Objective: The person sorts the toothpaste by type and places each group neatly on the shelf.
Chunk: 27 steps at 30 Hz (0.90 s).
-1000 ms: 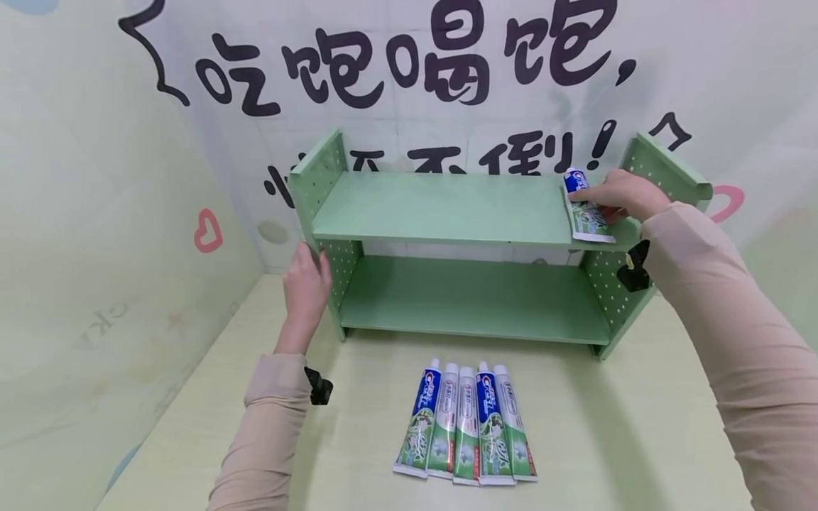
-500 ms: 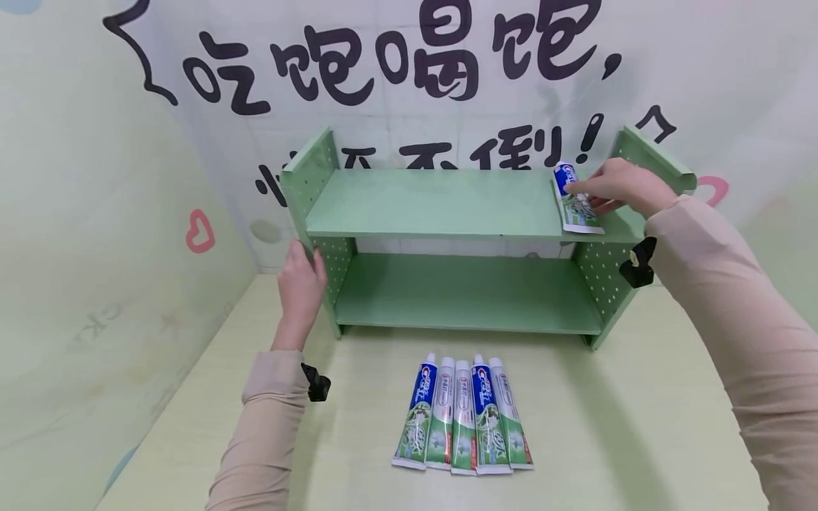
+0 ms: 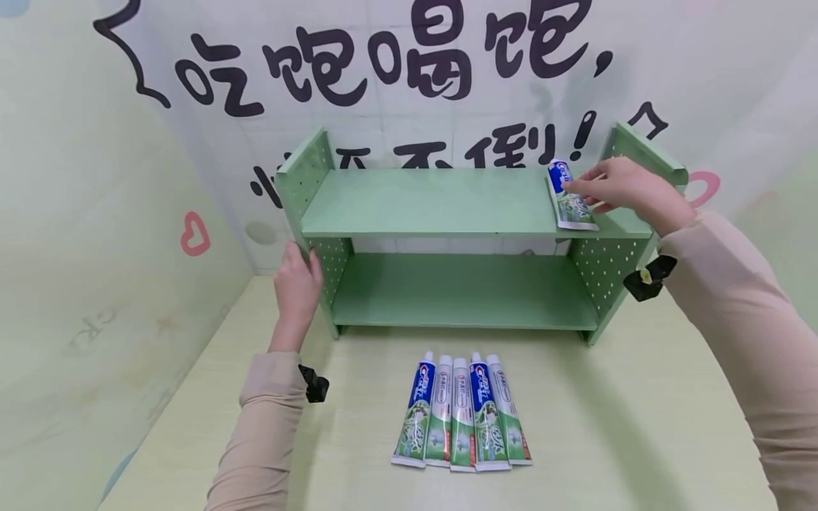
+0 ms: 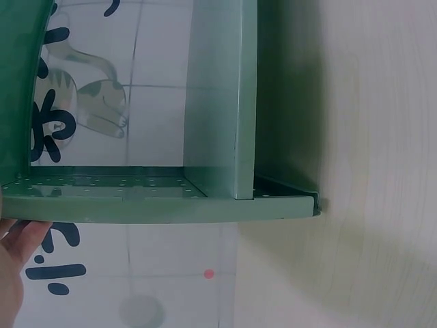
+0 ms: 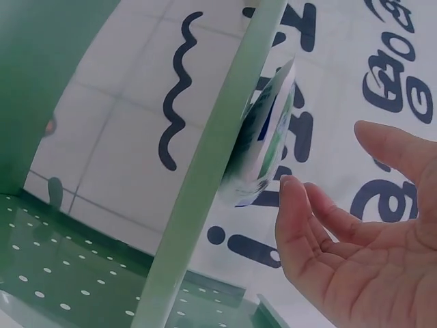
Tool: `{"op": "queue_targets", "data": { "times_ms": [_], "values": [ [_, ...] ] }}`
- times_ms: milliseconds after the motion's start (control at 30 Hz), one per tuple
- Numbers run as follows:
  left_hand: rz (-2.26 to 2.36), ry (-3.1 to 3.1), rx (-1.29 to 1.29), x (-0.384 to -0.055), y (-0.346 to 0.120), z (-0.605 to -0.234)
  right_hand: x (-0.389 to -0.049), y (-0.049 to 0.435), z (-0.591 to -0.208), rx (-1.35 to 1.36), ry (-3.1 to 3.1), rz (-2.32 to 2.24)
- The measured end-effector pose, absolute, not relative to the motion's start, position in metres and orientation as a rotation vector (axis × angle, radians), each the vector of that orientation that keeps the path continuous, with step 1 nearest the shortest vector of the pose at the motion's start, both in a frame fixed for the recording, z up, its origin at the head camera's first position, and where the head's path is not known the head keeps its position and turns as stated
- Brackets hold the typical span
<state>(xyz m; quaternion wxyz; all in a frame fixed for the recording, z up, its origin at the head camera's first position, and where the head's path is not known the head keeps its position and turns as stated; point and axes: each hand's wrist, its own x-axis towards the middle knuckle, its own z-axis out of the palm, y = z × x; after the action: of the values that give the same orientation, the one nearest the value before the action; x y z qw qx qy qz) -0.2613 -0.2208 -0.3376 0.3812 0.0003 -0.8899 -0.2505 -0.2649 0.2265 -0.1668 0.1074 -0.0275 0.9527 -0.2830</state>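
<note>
A green two-tier shelf rack (image 3: 409, 213) stands on the table against the wall. My left hand (image 3: 298, 280) grips the front edge of its left side panel, with fingers outside and thumb inside; the left wrist view shows fingertips (image 4: 31, 236) at that panel. On the right part of the upper board lies a blue, white and green toothpaste tube (image 3: 573, 207), cap toward the wall. My right hand (image 3: 629, 186) hovers just beside this tube. In the right wrist view its thumb and fingers are spread apart, and the tube (image 5: 266, 137) rests on the board outside them.
Several toothpaste tubes (image 3: 461, 415) lie side by side on the table (image 3: 358, 454) in front of the rack, caps toward it. The lower board (image 3: 463, 291) sits between two perforated side panels. A wall (image 3: 115, 234) rises at the left.
My right hand has loosened from the toothpaste tube and drawn slightly right, while the tube stays on the upper board. The left hand keeps its grip. The head view has shifted a little.
</note>
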Motion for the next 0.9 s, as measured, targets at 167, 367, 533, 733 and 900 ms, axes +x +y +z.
{"op": "queue_targets", "data": {
  "times_ms": [167, 367, 533, 733, 900],
  "values": [
    [-0.646, -2.281, 0.003, -0.262, -0.221, -0.338, -0.252, 0.226, -0.171, -0.140, 2.846, -0.852],
    [-0.643, -2.283, 0.014, -0.262, -0.221, -0.339, -0.235, 0.222, -0.172, -0.231, 2.904, -0.841],
    [-0.652, -2.282, 0.016, -0.261, -0.221, -0.338, -0.223, 0.218, -0.175, -0.295, 2.935, -0.849],
    [-0.658, -2.274, 0.007, -0.261, -0.222, -0.336, -0.211, 0.215, -0.184, -0.304, 2.903, -0.930],
    [-0.649, -2.273, 0.008, -0.261, -0.221, -0.337, -0.200, 0.209, -0.196, -0.348, 2.872, -0.997]
  ]
}}
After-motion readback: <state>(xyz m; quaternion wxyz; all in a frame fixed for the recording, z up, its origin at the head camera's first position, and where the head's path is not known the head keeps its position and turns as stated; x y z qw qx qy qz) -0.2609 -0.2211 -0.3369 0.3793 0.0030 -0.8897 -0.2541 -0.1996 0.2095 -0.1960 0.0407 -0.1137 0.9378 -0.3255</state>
